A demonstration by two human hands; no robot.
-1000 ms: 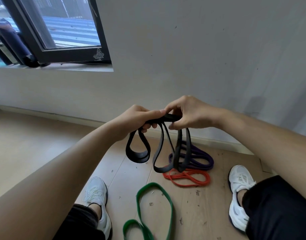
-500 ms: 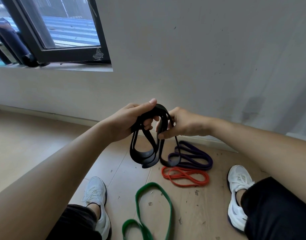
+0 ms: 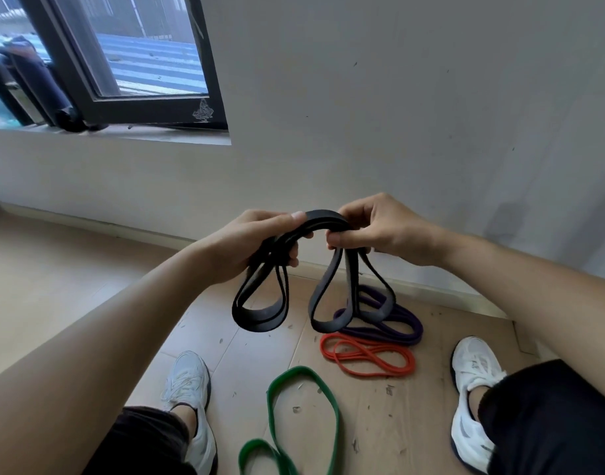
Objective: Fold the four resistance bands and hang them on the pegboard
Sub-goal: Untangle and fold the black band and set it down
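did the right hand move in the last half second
Yes. The right hand went right and slightly up: its fingertips, earlier left of the purple band's left end on the floor, now sit above it.

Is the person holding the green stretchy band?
No, the green band lies on the floor, while the left hand and right hand grip the black band.

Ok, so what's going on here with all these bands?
A person holds a black resistance band in both hands, the left hand and right hand gripping its gathered top while loops hang below each. The purple band and red band lie coiled on the wooden floor, the green band loose nearby. No pegboard is in view.
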